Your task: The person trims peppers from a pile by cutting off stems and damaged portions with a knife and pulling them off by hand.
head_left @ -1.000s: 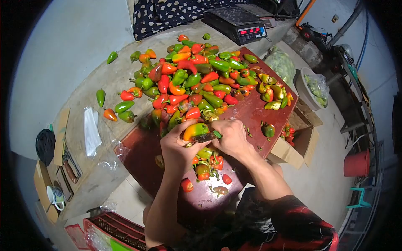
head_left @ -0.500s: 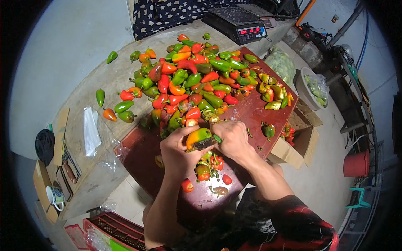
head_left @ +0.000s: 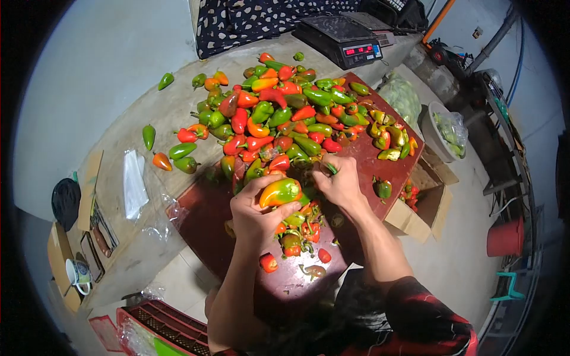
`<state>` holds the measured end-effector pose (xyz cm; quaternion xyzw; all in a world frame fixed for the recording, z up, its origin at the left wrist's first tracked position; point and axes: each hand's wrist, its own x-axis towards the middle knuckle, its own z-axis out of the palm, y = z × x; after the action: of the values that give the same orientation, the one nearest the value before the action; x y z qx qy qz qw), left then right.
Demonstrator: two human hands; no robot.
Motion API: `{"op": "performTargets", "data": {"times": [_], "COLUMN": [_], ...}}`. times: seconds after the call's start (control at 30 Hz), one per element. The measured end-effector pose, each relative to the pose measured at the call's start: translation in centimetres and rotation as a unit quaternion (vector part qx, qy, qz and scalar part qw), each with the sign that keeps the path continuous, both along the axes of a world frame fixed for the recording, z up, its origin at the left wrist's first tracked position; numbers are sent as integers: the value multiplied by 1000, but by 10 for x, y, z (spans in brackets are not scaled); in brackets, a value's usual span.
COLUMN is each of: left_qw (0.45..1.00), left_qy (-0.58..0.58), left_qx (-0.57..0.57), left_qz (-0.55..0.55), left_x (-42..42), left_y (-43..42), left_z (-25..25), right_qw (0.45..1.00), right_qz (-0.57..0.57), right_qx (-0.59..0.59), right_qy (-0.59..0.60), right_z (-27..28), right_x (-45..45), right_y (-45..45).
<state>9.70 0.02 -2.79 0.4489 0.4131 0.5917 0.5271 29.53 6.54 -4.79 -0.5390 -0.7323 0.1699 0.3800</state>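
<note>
My left hand (head_left: 256, 207) is wrapped round an orange and green pepper (head_left: 281, 193), above the red tabletop (head_left: 208, 228). Just to its right, my right hand (head_left: 338, 181) is closed, with something green, perhaps a knife handle, showing at the fingers; no blade can be made out. Beyond both hands lies a large heap of red, green and orange peppers (head_left: 273, 113). Cut pepper pieces (head_left: 292, 243) lie below my hands, nearer my body. More cut peppers (head_left: 390, 136) are piled at the table's right side, with a single dark green pepper (head_left: 383, 188) closer in.
A scale (head_left: 341, 41) stands on the concrete ledge (head_left: 127, 118) at the back. At the right are an open cardboard box (head_left: 409, 221), a white tub (head_left: 436, 139) and a red bucket (head_left: 505, 237). White plastic bags (head_left: 135, 184) and a mug (head_left: 77, 273) are at the left.
My right hand has drawn away from the pepper, up and to the right. The dark blade seen against the pepper no longer shows there. The view has shifted slightly.
</note>
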Motion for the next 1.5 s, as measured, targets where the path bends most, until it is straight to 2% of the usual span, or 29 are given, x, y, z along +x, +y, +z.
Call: {"op": "performTargets", "data": {"times": [0.07,0.13,0.17,0.2,0.27,0.3,0.37,0.53,0.6,0.67,0.7,0.77,0.83,1.1,1.27,1.4,1.47,1.5], "left_qw": [999,999,998,999,997,997,997,999,998,973,973,931,933,940,976,983,993,993], "left_qy": [-32,-31,-31,-32,-53,-54,-50,13,21,227,227,331,321,289,191,159,59,59], "left_qx": [14,20,26,25,25,24,-1,39,47,30,30,152,161,177,79,41,13,14], "left_qz": [-12,-23,-37,-36,-40,-40,-58,-35,-25,-10,-11,22,18,-27,-69,-86,-99,-99], "left_x": [0,-1,-1,0,3,4,5,13,14,10,9,7,7,9,11,12,13,12], "left_y": [2,4,4,5,5,5,4,9,7,2,2,5,6,6,3,7,7,6], "left_z": [-5,-5,-6,-7,-10,-10,-10,-25,-19,-1,-4,-16,-21,-12,-6,-22,-19,-16], "right_qw": [1000,978,962,962,909,909,900,907,933,928,922,916,924,884,873,889,890,892], "right_qz": [11,81,89,88,118,117,206,215,213,211,218,225,219,234,215,180,166,160], "right_qx": [-12,-87,-153,-155,-239,-239,-200,-242,-175,-199,-208,-218,-254,-319,-334,-304,-296,-285], "right_qy": [22,174,209,209,321,321,327,270,232,232,242,252,181,250,284,292,304,312], "right_z": [-2,-1,3,11,18,17,13,13,-2,6,8,9,9,2,8,11,12,13], "right_x": [-3,-9,-7,-8,-8,-7,-7,-15,-18,-18,-20,-20,-16,-11,-11,-17,-20,-21], "right_y": [-3,-5,-10,-13,-17,-17,-17,-25,-23,-25,-26,-26,-26,-23,-25,-28,-30,-30]}}
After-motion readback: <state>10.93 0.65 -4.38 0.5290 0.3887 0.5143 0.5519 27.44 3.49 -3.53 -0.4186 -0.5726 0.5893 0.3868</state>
